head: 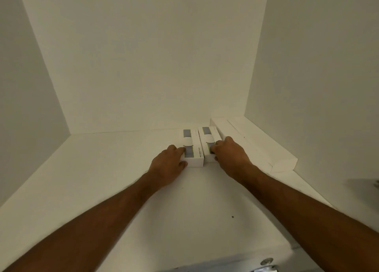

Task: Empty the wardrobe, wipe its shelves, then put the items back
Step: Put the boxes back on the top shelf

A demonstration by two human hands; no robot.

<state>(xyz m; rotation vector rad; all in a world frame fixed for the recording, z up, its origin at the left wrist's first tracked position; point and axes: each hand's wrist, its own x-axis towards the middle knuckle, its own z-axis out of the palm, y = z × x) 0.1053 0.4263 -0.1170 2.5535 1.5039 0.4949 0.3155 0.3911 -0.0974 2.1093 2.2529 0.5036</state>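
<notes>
Deep on the white shelf point(102, 169), my left hand point(167, 167) grips one small box point(192, 148) and my right hand point(229, 152) grips its twin point(209, 137). Two long boxes point(252, 142) lie beside them. I cannot tell if I am taking things out or putting them back.

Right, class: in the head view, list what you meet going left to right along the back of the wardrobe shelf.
Left hand → left white box with grey strip → right white box with grey strip → right hand → long white boxes by the right wall.

The head camera is looking forward and down into a wardrobe shelf point(102, 169), sitting close behind both outstretched arms, facing the back wall point(143, 66).
</notes>
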